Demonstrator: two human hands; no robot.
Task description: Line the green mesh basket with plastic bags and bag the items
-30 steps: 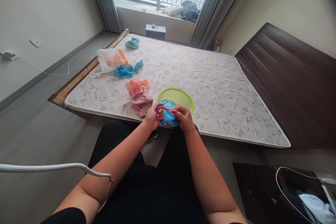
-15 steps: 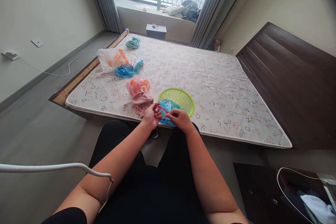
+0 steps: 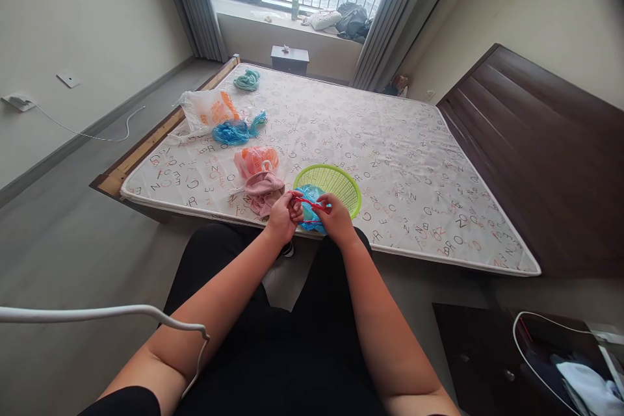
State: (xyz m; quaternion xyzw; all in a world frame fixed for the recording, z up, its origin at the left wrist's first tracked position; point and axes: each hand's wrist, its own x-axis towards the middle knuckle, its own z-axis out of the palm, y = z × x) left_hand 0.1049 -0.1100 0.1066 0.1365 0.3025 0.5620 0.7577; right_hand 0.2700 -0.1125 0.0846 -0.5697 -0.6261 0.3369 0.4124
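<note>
A thin red cord (image 3: 308, 202) stretches between my two hands above the near edge of the mattress. My left hand (image 3: 283, 216) is closed on one part of it, and my right hand (image 3: 336, 218) pinches another part. A lower strand of the cord hangs between them. Behind the cord lies a crumpled blue plastic bag (image 3: 311, 194), partly hidden by my hands, against a lime-green plastic basket (image 3: 351, 190). A pink cloth (image 3: 263, 192) rests just left of my left hand, with an orange-and-white plastic bag (image 3: 256, 160) behind it.
On the mattress (image 3: 409, 188) farther left lie a white plastic bag (image 3: 199, 110), a blue plastic bag (image 3: 231, 132) and a coiled teal bundle (image 3: 247, 79). A dark headboard (image 3: 531, 143) rises at right. A white cable (image 3: 97, 315) crosses by my left arm.
My right hand has turned and its fingers have lifted a little, with the red cord now drawn straighter between the hands. My left hand has barely moved.
</note>
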